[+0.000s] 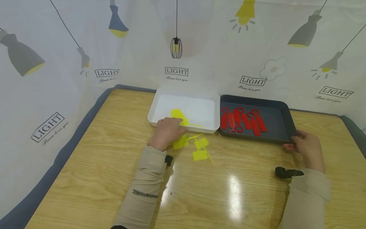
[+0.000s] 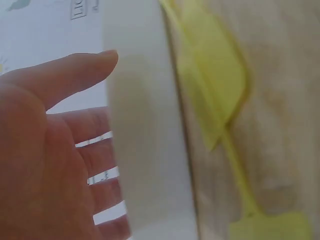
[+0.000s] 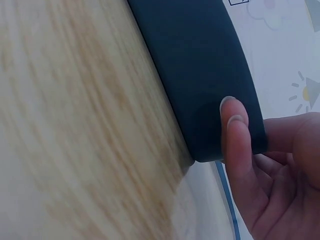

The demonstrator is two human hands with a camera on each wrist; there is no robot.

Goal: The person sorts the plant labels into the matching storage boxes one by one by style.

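Observation:
My left hand [image 1: 166, 132] reaches over the front wall of a white tray [image 1: 200, 108], its fingers inside beside yellow cable-tie tags [image 1: 177, 113]. In the left wrist view the thumb and fingers are extended, the fingertips hidden behind the tray wall [image 2: 145, 120]. More yellow tags [image 1: 200, 155] lie on the table just in front of that tray, near the left wrist. My right hand [image 1: 310, 149] grips the front right corner of a dark grey tray [image 1: 275, 121], fingers on the outer wall. Several flat red tags with ring ends [image 1: 254, 125] lie in its left half.
The two trays stand side by side at the back of the wooden table [image 1: 120, 121]. Behind and to the left hangs a white curtain [image 1: 143, 54] printed with lamps. Dark straps [image 1: 286, 172] show at both wrists.

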